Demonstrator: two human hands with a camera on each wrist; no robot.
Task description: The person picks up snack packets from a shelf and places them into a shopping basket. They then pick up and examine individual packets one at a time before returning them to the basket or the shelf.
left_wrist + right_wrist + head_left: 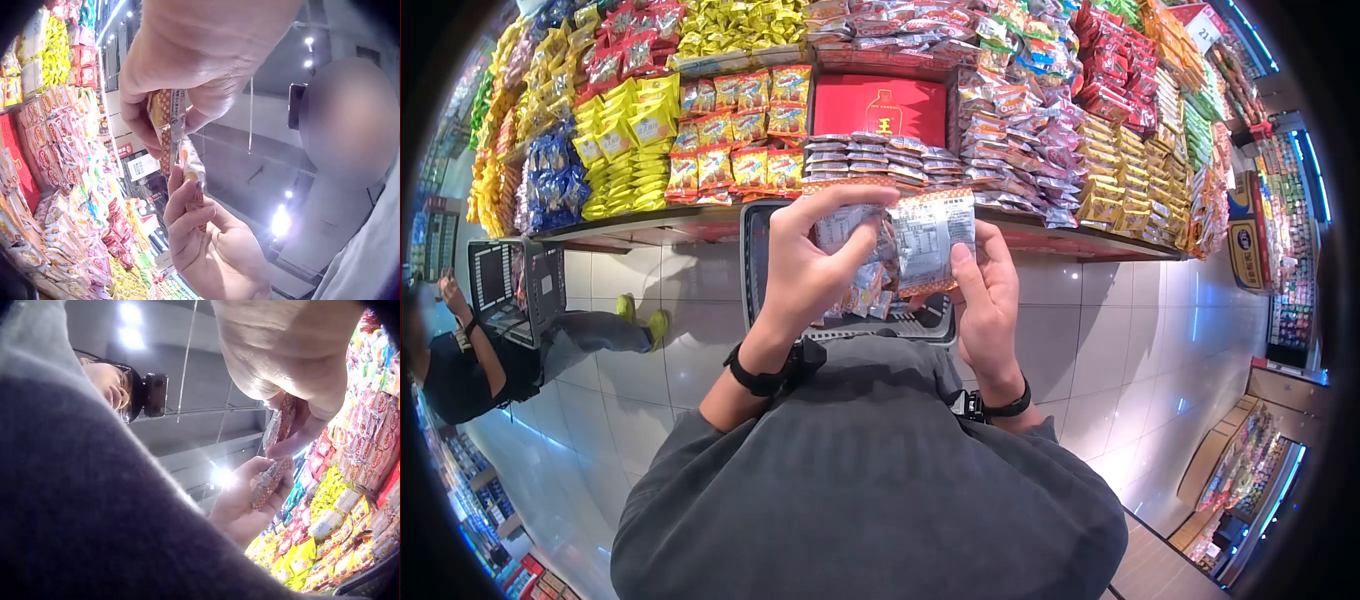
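Two small snack packets with orange dotted edges are held up side by side in front of the body. My left hand (815,255) pinches one silver-backed packet (845,230) between thumb and fingers. The other snack packet (925,245), its printed back facing up, is gripped by my right hand (988,305), thumb on top. In the left wrist view the dotted edge of the left packet (165,128) lies close above the right packet (195,167). Below the hands sits a dark shopping basket (752,270) with several packets (867,298) inside, partly hidden by the hands.
A long display shelf (1040,222) piled with colourful snack bags runs across the front, with a red box panel (880,105) in its middle. At left, another person (465,360) stands by a second basket (520,285). Tiled floor (1120,330) lies between.
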